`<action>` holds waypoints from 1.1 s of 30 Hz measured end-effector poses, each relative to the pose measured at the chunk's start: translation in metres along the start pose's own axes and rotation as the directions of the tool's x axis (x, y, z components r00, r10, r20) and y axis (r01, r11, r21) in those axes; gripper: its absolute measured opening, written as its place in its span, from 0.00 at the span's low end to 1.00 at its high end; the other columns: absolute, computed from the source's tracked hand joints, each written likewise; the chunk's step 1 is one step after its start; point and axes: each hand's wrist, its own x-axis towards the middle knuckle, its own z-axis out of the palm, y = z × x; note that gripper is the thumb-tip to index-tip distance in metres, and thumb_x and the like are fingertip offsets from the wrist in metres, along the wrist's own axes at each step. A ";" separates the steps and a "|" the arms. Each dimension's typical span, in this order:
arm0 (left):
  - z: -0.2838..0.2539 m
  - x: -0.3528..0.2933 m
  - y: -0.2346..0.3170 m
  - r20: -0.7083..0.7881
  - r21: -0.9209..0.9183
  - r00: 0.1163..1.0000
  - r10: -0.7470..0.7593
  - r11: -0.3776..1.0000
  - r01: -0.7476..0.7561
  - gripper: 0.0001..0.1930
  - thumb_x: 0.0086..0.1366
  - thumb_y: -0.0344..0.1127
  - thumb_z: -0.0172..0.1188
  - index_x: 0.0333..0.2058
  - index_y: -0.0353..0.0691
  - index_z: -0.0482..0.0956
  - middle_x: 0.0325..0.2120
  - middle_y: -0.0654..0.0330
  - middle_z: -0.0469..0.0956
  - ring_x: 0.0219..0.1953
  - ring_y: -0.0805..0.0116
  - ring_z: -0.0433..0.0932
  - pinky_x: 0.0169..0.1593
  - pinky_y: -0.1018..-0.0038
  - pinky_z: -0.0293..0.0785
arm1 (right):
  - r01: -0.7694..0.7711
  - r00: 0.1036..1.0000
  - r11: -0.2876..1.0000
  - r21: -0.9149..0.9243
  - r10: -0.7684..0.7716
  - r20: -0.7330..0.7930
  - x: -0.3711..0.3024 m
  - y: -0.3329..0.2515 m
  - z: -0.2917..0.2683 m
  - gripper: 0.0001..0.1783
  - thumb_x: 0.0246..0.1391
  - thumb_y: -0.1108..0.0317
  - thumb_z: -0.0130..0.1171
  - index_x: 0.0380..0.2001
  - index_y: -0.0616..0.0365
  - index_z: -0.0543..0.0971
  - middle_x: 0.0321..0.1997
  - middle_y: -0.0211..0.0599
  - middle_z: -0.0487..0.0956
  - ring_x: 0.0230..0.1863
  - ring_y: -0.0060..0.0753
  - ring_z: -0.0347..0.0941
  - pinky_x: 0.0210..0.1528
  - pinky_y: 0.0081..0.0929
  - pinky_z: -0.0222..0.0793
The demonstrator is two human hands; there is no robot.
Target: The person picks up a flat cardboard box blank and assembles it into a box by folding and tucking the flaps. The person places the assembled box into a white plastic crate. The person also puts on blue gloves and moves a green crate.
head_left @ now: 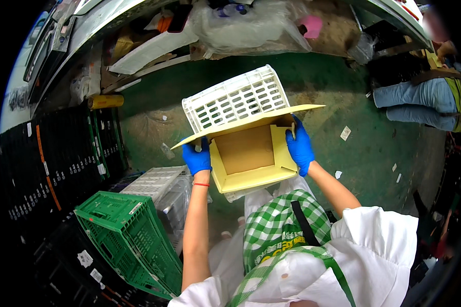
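Note:
A yellow cardboard box [251,179] with a plain brown inside is held out before my body. Its long lid flap [251,123] stands raised along the far side, and nothing shows inside. My left hand [196,157], in a blue glove, is closed on the box's left far corner. On the opposite side, my right hand [300,147], also blue-gloved, grips the right wall with the thumb at the rim. Below the box is a white slotted plastic crate [235,96], partly hidden by it. Whether the box touches the crate, I cannot tell.
Green folding crates [123,225] stand at my left, beside a pale grey crate [156,181]. Black stacked crates [36,174] line the left side. Across the green floor [343,153] is a shelf with clear plastic wrap [251,30]. Another person in jeans [420,97] is at far right.

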 end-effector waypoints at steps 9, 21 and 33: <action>0.006 -0.015 0.012 -0.005 0.255 0.995 0.099 0.962 -0.095 0.08 0.53 0.33 0.56 0.29 0.35 0.69 0.22 0.50 0.74 0.25 0.55 0.75 0.29 0.70 0.69 | -0.002 1.000 0.996 -0.093 0.000 -0.018 -0.007 -0.008 0.007 0.27 0.47 0.71 0.47 0.53 0.58 0.57 0.42 0.59 0.68 0.41 0.58 0.66 0.39 0.39 0.64; 0.004 -0.025 -0.012 0.062 0.128 0.992 0.106 0.985 -0.114 0.22 0.49 0.23 0.55 0.45 0.37 0.65 0.35 0.50 0.73 0.37 0.63 0.73 0.42 0.72 0.66 | -0.031 0.999 0.996 -0.089 0.028 -0.030 -0.014 -0.004 0.008 0.27 0.48 0.69 0.48 0.54 0.56 0.57 0.30 0.59 0.72 0.31 0.59 0.68 0.30 0.42 0.64; 0.005 -0.014 -0.019 0.194 -0.233 0.981 0.012 0.972 0.034 0.29 0.46 0.18 0.53 0.50 0.39 0.61 0.46 0.60 0.64 0.49 0.68 0.62 0.52 0.76 0.57 | -0.072 0.993 0.962 0.263 0.043 0.114 0.006 0.014 -0.005 0.34 0.37 0.73 0.55 0.53 0.54 0.61 0.50 0.44 0.63 0.51 0.39 0.60 0.52 0.27 0.56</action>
